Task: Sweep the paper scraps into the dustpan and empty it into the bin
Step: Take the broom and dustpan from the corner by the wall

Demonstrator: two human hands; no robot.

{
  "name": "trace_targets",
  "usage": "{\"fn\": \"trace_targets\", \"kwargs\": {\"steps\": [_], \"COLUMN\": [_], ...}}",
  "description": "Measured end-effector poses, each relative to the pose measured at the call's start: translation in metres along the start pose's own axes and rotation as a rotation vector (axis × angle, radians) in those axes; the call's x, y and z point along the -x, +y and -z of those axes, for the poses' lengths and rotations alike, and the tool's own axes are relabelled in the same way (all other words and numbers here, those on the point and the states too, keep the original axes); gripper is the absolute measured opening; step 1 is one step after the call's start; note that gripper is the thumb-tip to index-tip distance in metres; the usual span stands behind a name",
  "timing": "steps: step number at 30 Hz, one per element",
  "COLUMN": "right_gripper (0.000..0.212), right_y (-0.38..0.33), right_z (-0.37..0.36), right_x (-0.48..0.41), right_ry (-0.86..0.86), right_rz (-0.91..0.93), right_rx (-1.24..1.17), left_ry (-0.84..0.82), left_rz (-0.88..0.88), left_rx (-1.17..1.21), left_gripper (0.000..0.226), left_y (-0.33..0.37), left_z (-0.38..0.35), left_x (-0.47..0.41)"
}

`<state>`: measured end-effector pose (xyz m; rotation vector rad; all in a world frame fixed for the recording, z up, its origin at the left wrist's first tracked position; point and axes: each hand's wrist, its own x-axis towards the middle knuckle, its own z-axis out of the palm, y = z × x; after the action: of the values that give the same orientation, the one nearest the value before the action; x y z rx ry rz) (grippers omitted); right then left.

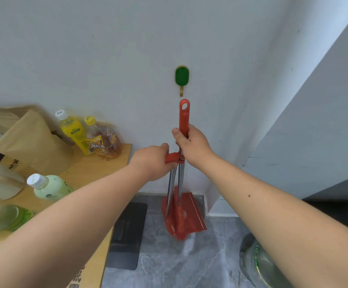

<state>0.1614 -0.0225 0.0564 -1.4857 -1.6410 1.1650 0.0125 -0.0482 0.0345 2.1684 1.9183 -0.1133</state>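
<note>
A red broom and a red dustpan [186, 215] stand together upright against the white wall, their metal shafts side by side. My right hand [191, 145] grips the broom's red handle [184, 114], whose top with a hanging hole sits just below a green wall hook [181, 76]. My left hand [155, 163] holds the dustpan's red handle grip [172, 157] a little lower and to the left. The broom head is hidden behind the pan. The bin [260, 265], lined with a clear bag, shows at the lower right. No paper scraps are in view.
A wooden table [98, 169] at the left carries drink bottles [73, 132], a brown paper bag [34, 146] and a white container. A black mat [127, 233] lies on the grey marble floor beside it. A white wall panel juts out at the right.
</note>
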Motion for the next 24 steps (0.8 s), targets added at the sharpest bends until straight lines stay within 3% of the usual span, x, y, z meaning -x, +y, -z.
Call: {"fn": "trace_targets", "kwargs": {"steps": [3,12,17,24], "right_gripper": [0.027,0.035,0.038,0.039], "right_y": [-0.015,-0.055,-0.071,-0.093], "right_z": [-0.004,-0.001,0.006,0.021], "right_x": [0.019,0.084,0.117,0.144], "right_ry": [0.012,0.184,0.243,0.221], "right_rz": [0.014,-0.046,-0.046,-0.013], "right_rx": [-0.02,-0.143,-0.216,-0.241], "left_ry": [-0.025,-0.137,-0.06,0.061], "left_rz": [-0.004,-0.067,0.002,0.067], "left_rx": [0.03,-0.107,-0.041,0.041], "left_gripper": [0.05,0.013,0.035,0.017], "left_y": [0.014,0.06,0.078,0.095], "left_z": [0.01,0.033,0.046,0.068], "left_x": [0.019,0.079,0.118,0.16]}}
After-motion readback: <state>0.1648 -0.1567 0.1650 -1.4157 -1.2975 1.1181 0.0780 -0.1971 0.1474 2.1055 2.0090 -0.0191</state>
